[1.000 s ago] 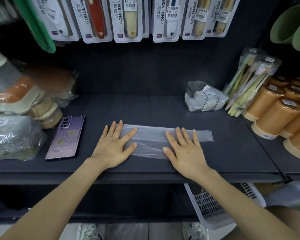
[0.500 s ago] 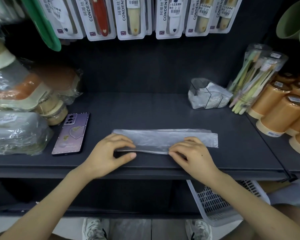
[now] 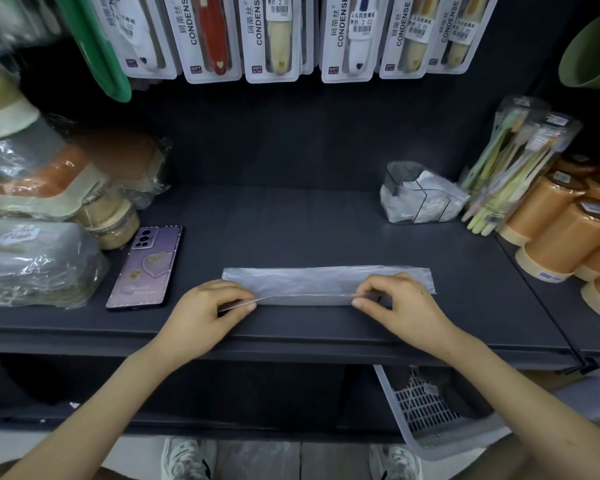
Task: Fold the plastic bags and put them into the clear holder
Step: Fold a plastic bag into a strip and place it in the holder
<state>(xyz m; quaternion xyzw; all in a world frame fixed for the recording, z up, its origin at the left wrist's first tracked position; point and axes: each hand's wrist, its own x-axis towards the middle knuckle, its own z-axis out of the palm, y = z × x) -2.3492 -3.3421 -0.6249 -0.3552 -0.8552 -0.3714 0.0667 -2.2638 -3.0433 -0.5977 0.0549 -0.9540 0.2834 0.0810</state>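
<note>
Two ends of the plastic bag are pinched by left hand and right hand, likely for folding. Beyond the fingers, the clear holder is placed within reach.

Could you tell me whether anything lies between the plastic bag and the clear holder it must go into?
Nothing visible does: only bare shelf separates the plastic bag, pinched by the left hand and right hand, from the clear holder at the back right.

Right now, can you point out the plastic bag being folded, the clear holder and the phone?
plastic bag (image 3: 326, 282), head view, on the flat middle of the strip.
clear holder (image 3: 398, 178), head view, on its see-through left wall.
phone (image 3: 146, 265), head view, on the middle of its purple back.
</note>
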